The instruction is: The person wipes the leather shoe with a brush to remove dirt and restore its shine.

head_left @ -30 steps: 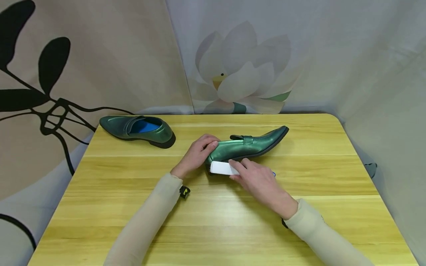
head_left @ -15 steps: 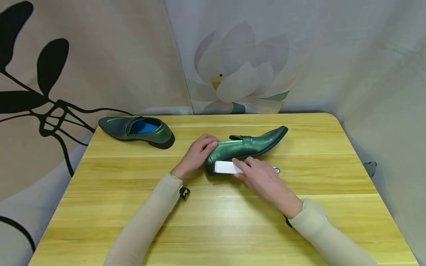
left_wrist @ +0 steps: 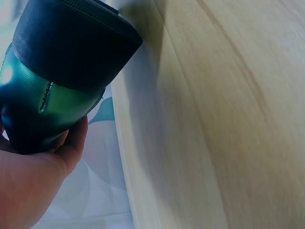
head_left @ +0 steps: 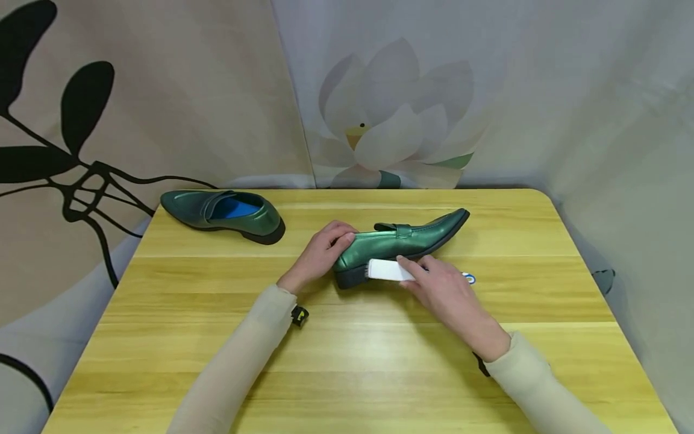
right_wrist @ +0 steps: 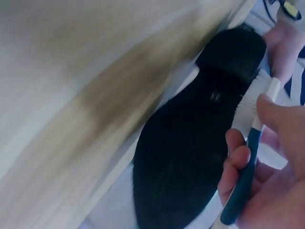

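A shiny green loafer (head_left: 382, 246) is held over the table, toe pointing right and raised, its black sole (right_wrist: 183, 138) facing the right wrist camera. My left hand (head_left: 324, 248) grips it at the back opening; in the left wrist view the dark heel (left_wrist: 76, 43) faces the camera. In my right hand (head_left: 447, 292) is a brush (head_left: 387, 269) with a white head and a blue-green handle (right_wrist: 243, 183). Its white bristles (right_wrist: 250, 102) lie along the loafer's lower side edge, just ahead of the heel.
The matching green loafer (head_left: 228, 214) with a blue insole rests at the table's back left, toe to the left. The wooden table (head_left: 347, 361) reaches back to a printed curtain (head_left: 396, 108) with a flower and dark leaves.
My right hand has slid the brush rightward along the loafer's lower side, from the heel towards the middle. My left hand and the held loafer have stayed almost still.
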The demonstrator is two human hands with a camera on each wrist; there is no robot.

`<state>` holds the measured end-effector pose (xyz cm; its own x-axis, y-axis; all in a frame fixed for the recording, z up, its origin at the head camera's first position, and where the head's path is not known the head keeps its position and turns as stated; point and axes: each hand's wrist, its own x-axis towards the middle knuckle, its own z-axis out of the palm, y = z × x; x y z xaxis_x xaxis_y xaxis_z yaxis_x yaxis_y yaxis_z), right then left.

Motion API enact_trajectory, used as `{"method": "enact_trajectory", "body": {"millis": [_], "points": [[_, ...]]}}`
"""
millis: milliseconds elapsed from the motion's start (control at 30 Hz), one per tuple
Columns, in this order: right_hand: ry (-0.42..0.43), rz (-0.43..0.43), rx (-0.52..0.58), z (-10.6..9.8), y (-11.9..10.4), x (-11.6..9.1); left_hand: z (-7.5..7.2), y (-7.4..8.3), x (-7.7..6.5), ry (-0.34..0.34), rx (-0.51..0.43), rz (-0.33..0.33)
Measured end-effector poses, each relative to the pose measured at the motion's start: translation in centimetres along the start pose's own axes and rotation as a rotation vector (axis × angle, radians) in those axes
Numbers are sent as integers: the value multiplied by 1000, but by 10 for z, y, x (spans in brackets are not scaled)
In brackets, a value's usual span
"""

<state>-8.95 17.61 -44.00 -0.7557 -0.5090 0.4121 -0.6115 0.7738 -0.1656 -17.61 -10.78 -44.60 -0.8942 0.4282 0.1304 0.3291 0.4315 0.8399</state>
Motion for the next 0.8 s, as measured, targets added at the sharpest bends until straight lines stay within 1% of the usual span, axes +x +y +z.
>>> {"method": "enact_trajectory", "body": {"millis": [133,200,267,367,500,633,700,800], "points": [[33,48,-28,-11,19,-14,1,-1,0,3,-7,9],[41,50,-42,-14,24,-18,1,-1,0,6,-8,17],[51,34,-45,-15,26,-19,2,0,0,9,-10,23],[64,-16,-27,-9,21,-14,3,-1,0,15,-11,25],[71,-80,12,3,7,-3,5,-1,-2,16,-7,32],[66,-98,2,8,-5,4,5,1,-3,7,-3,33],[72,-95,-1,7,-3,3,4,2,-3,3,-2,29],[89,-82,-8,1,7,-3,2,1,-3,2,6,23]]}}
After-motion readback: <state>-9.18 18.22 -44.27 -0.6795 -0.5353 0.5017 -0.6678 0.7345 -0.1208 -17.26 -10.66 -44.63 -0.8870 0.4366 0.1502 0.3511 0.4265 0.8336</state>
